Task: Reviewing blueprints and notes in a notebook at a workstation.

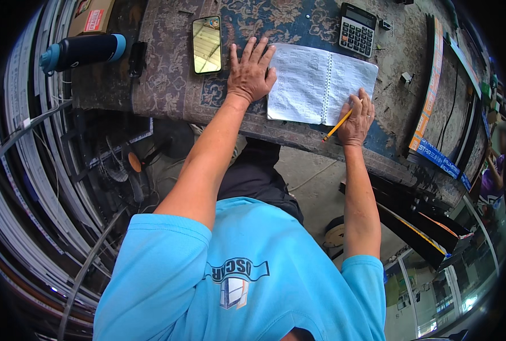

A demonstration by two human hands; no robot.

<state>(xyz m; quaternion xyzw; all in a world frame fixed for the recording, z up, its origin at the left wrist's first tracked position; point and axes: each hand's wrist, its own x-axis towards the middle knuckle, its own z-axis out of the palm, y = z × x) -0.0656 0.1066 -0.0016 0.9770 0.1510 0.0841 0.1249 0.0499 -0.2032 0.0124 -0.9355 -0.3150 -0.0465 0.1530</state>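
Note:
An open spiral notebook [298, 85] lies on the carpet-covered table, both pages filled with handwriting. My right hand [357, 119] rests on the lower part of its right page, closed around a yellow pencil [337, 126] that slants down past the page's lower edge. Flat on the carpet, fingers spread, my left hand [250, 71] lies just left of the notebook, its thumb by the left page's edge. A smartphone [207, 45] with a reflective screen sits to the left of that hand. Beyond the right page is a grey calculator [357, 31] with dark keys.
A dark blue bottle [83, 52] lies on its side at the far left, near a cardboard box [91, 17]. Long metal profiles [31, 187] are stacked along the left. Taped strips [429, 91] lie along the table's right side. Another person [494, 170] is partly visible at far right.

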